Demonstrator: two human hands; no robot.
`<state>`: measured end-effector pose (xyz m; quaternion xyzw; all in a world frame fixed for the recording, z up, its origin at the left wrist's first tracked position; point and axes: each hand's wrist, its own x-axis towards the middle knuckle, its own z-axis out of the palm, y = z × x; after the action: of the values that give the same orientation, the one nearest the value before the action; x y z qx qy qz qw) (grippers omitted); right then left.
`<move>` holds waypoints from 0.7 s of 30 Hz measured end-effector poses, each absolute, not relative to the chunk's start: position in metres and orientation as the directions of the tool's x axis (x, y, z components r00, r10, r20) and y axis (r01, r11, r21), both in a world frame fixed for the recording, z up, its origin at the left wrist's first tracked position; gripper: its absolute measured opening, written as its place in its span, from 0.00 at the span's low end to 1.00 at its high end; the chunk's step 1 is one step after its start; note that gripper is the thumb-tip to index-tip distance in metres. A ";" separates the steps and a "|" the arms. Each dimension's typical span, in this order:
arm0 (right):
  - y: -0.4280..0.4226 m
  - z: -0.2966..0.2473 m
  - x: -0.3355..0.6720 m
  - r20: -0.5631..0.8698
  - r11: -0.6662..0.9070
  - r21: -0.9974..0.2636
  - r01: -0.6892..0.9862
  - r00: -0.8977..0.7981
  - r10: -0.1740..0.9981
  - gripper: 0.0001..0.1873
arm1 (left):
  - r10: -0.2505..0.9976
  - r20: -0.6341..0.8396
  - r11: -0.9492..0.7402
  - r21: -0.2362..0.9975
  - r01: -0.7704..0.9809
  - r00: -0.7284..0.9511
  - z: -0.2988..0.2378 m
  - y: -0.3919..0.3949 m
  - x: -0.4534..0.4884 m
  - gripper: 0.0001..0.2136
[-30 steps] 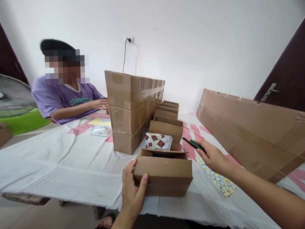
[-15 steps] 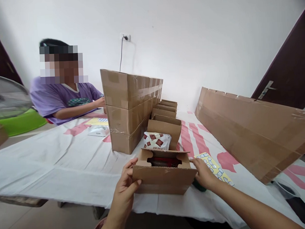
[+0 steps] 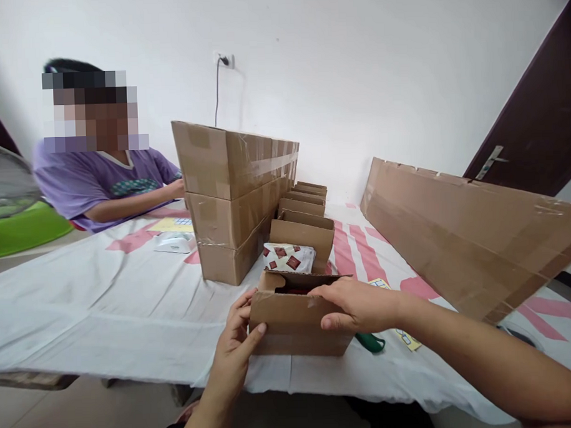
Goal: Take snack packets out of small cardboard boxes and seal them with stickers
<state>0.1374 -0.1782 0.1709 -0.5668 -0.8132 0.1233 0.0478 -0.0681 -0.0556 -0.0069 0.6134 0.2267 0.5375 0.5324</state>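
Hands (image 3: 363,306) on box (image 3: 294,335), cartons (image 3: 214,223) beyond.

We see soft, even light, glare on tape (image 3: 277,167) mid-frame, and a stretched, blurry fan (image 3: 7,180) at far left.

Cloth-covered table (image 3: 130,319), carton stack (image 3: 214,221), open boxes (image 3: 296,329), large carton (image 3: 455,233), yellow sheets (image 3: 163,225), green handle (image 3: 371,342)

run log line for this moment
left hand: holding left end of open brown cardboard box | right hand: at its top front edge | green handle end: on pink-white cloth, right of box
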 end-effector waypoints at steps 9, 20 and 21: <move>-0.177 0.178 0.153 -0.197 0.326 0.037 0.945 -0.313 0.929 0.24 | 0.748 0.544 -0.584 0.812 -0.014 0.379 -0.005 -0.056 -0.068 0.26; -0.177 0.173 0.150 -0.140 0.248 0.108 0.963 -0.233 0.962 0.15 | 0.767 0.284 -0.355 0.935 0.013 0.575 -0.014 -0.054 -0.072 0.37; -0.177 0.174 0.149 -0.128 0.250 0.132 0.959 -0.234 0.964 0.16 | 0.766 0.273 -0.348 0.937 0.018 0.583 -0.014 -0.054 -0.073 0.37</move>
<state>0.1493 -0.1772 0.1736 -0.6121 -0.7854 -0.0127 -0.0912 -0.0728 -0.0543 -0.0138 0.7325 0.2673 0.3704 0.5047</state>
